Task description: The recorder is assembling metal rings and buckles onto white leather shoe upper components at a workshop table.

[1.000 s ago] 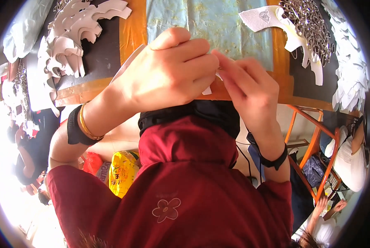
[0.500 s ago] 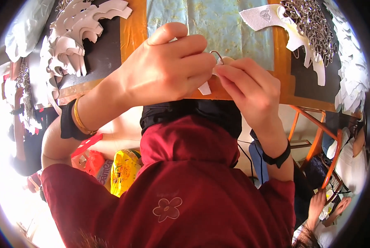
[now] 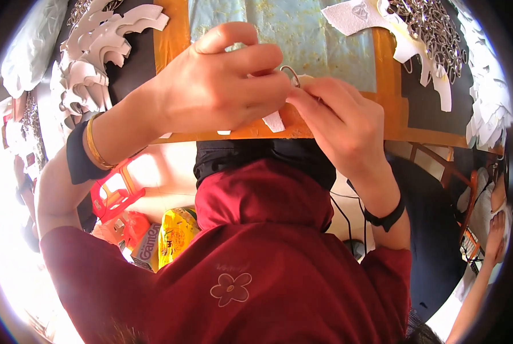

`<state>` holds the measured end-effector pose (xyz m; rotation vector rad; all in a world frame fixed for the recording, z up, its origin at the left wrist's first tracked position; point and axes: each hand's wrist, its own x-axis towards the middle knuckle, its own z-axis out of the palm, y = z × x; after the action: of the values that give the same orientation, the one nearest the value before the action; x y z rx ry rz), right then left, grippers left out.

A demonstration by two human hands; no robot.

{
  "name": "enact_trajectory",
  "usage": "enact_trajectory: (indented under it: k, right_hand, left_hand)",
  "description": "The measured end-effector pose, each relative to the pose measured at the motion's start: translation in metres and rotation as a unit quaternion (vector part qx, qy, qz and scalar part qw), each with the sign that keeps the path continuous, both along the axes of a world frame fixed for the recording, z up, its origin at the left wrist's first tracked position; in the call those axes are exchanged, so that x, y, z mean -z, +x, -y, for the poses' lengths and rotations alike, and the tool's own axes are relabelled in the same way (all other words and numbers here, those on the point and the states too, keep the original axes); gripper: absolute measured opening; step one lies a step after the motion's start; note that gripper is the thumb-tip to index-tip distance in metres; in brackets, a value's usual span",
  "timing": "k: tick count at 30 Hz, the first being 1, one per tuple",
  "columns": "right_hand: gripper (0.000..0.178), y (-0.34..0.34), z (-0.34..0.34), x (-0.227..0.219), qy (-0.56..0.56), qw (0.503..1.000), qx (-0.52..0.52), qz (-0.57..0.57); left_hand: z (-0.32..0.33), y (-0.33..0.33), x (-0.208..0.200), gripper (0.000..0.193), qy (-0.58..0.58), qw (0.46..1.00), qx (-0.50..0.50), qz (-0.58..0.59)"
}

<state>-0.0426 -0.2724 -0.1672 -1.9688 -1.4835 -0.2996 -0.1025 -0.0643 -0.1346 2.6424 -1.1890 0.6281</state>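
Over the near edge of the table, my two hands meet. My left hand (image 3: 225,86) is closed, its fingers curled, with a white flat cut piece (image 3: 274,121) sticking out beneath it. Between the hands a thin curved metal ring (image 3: 291,73) shows, its lower part hidden by fingers. My right hand (image 3: 345,117) is closed in a pinch at the ring, thumb and forefinger together. A bit of pale material lies behind the right fingertips, mostly covered. How the ring and the white piece join is hidden.
A heap of white cut pieces (image 3: 90,74) lies at the left. On the right are a pile of metal rings (image 3: 434,40) and more white pieces (image 3: 360,18). A blue-green sheet (image 3: 319,40) is taped to the table. Another person's arm (image 3: 486,258) shows at the lower right.
Both hands have shifted slightly left in the picture, staying together at the ring. The view has moved a little, and a dark shape now covers the orange frame at the right.
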Motion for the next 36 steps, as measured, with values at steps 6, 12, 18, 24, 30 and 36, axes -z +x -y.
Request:
enact_trajectory:
  k: [6, 12, 18, 24, 30, 36]
  right_hand:
    - [0.027, -0.010, 0.000, -0.011, -0.037, 0.999, 0.021, -0.002]
    - [0.018, -0.014, 0.001, -0.018, -0.029, 0.998, 0.036, -0.052]
    - [0.013, 0.001, -0.011, -0.041, 0.001, 0.997, 0.078, -0.011]
    - [0.012, 0.000, -0.023, -0.051, -0.125, 0.987, 0.044, -0.094]
    - [0.008, 0.002, -0.033, -0.063, -0.230, 0.965, 0.045, -0.116]
    - [0.010, 0.005, -0.023, -0.050, -0.198, 0.968, -0.007, -0.153]
  left_hand:
    - [0.002, -0.014, -0.001, 0.034, -0.011, 0.994, -0.068, -0.084]
    - [0.010, -0.040, 0.003, 0.042, 0.008, 0.978, -0.169, -0.123]
    - [0.014, -0.043, -0.008, 0.040, 0.065, 0.982, -0.160, -0.074]
    - [0.010, -0.046, 0.001, 0.030, 0.110, 0.983, -0.135, -0.063]
    - [0.012, -0.046, 0.003, 0.026, 0.109, 0.984, -0.135, -0.046]
    - [0.008, -0.044, -0.001, 0.041, -0.018, 0.986, -0.142, -0.087]
